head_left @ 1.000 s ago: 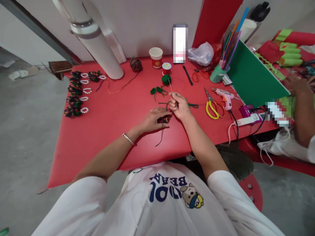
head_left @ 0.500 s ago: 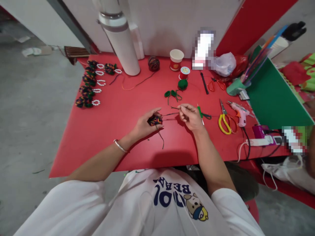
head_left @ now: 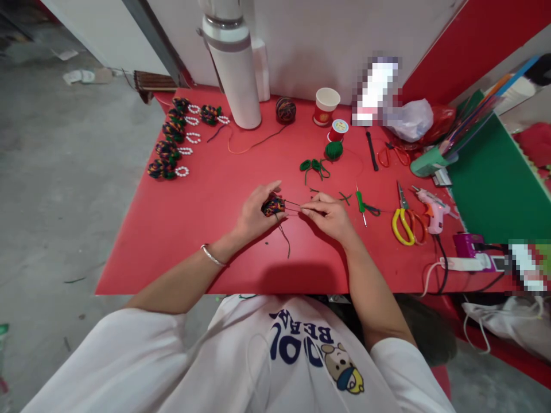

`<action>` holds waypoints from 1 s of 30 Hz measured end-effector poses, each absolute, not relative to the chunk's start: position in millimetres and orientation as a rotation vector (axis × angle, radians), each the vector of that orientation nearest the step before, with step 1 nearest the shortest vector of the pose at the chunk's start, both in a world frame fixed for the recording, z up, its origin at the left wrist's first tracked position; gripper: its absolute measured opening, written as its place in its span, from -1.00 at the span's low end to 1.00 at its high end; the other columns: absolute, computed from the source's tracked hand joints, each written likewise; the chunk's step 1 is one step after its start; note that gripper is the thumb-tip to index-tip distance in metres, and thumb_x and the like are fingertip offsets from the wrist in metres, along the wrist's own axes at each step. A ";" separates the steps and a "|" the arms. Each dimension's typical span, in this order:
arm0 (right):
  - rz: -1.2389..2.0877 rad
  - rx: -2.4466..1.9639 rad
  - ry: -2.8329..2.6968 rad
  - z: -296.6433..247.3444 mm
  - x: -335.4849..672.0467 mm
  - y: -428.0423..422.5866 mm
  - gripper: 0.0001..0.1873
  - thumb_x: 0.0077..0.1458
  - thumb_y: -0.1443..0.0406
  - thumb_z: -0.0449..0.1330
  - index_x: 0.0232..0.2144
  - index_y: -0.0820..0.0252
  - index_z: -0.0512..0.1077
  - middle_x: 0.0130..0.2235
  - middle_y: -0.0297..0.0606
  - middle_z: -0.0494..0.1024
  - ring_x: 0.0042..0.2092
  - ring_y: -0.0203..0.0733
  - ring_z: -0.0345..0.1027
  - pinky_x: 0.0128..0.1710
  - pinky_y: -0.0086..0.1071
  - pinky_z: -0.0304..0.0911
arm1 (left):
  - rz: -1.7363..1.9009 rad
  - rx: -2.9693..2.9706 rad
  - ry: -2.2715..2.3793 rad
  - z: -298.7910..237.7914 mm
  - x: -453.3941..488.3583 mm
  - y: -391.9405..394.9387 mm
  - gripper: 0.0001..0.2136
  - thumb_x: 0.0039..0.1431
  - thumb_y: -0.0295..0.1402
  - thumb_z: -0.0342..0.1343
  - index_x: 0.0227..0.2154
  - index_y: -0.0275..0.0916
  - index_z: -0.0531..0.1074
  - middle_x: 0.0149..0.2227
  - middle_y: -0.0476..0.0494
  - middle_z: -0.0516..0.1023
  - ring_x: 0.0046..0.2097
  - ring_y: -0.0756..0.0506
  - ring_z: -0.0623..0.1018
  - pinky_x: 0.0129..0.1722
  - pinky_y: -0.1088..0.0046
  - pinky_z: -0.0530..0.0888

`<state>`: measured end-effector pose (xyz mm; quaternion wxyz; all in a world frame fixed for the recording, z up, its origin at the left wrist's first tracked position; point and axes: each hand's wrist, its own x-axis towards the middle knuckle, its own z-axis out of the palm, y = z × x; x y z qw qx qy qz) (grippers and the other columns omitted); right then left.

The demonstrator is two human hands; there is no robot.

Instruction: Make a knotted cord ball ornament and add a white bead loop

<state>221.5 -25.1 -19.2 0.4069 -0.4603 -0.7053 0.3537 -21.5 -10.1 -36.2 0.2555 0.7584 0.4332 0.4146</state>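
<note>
My left hand (head_left: 255, 213) is closed around a small multicoloured knitted yarn piece (head_left: 274, 206), just above the red table. A loose dark yarn tail (head_left: 284, 240) hangs from it toward me. Thumb and fingertips of my right hand (head_left: 329, 217) pinch dark yarn strands (head_left: 293, 206) that run taut from the piece. To the right of that hand lies a green-handled crochet hook (head_left: 360, 205), with a dark bundle of yarn beside it. Green knitted bits (head_left: 315, 167) and a green yarn ball (head_left: 333, 150) lie beyond my hands.
Finished yarn pieces with bead loops (head_left: 166, 150) line the table's left side. At the back stand a white flask (head_left: 239, 80), a multicoloured yarn ball (head_left: 286, 109) and a paper cup (head_left: 326, 107). Yellow-handled scissors (head_left: 403, 225), a pink glue gun (head_left: 434, 211) and a power strip (head_left: 467, 263) lie right.
My right hand has dropped its fingertips to the strands near the piece; a short dark yarn end it held now lies on the table. The view has shifted left.
</note>
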 end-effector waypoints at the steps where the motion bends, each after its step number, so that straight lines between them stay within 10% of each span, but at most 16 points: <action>1: 0.876 -1.161 -1.796 -20.3 221.6 -25.3 -0.86 0.23 0.18 0.32 -0.24 -0.05 0.71 -0.36 -0.30 0.49 -0.32 -0.22 0.34 -0.27 -0.28 0.26 | 1.125 2.067 1.180 -36.2 -21.3 -10.4 -0.29 0.05 -0.24 0.46 0.27 -0.13 0.36 0.02 -0.26 0.59 -0.04 -0.16 0.63 0.05 0.19 0.55; 30: 0.637 -1.159 -2.113 -23.9 226.9 -24.7 -0.80 0.33 0.30 0.23 -0.19 0.14 0.69 -0.32 -0.23 0.53 -0.28 -0.22 0.40 -0.27 -0.32 0.25 | 1.086 2.278 1.132 -37.8 -19.7 -11.3 -0.34 0.10 -0.38 0.41 0.26 -0.21 0.34 0.02 -0.26 0.60 0.00 -0.15 0.63 0.05 0.24 0.57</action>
